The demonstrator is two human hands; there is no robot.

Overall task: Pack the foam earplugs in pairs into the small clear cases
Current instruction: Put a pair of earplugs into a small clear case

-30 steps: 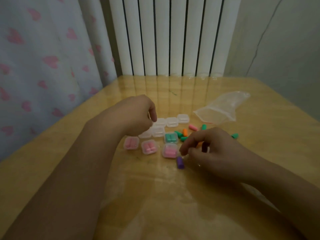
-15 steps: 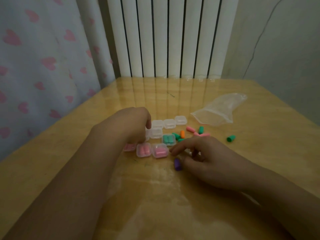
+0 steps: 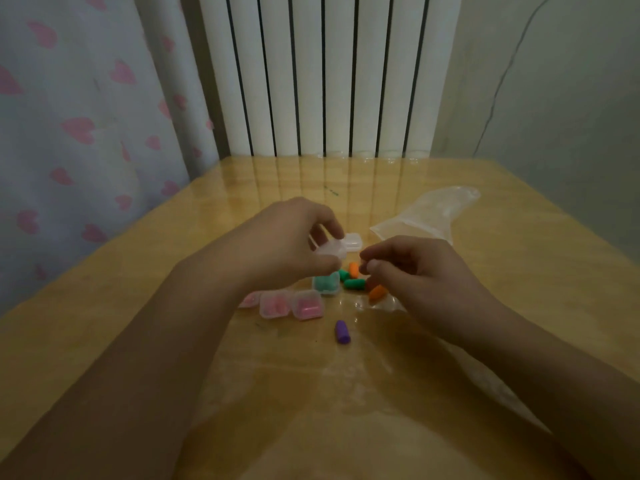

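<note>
A white radiator (image 3: 329,74) fills the top centre of the frame, with a heart-print curtain (image 3: 79,126) down the left side. Below them a glossy wooden table (image 3: 207,358) takes up the lower half. A crumpled clear plastic bag (image 3: 433,214) lies on it at centre right.

The left hand (image 3: 287,240), in the middle of the frame, pinches an empty clear case (image 3: 330,250) between thumb and fingers, lifted above the table. Just to its right, the right hand (image 3: 419,271) has its fingers curled in with the fingertips pressed together near the case; I cannot tell whether they hold anything. Another empty case (image 3: 354,241) sits just behind the lifted one.

Below the left hand, three closed cases with pink earplugs (image 3: 291,305) stand in a row, and a case with green earplugs (image 3: 326,285) sits just above the row's right end. Loose green earplugs (image 3: 354,284) and orange earplugs (image 3: 377,292) lie between the hands. A single purple earplug (image 3: 342,331) lies alone, lower centre.
</note>
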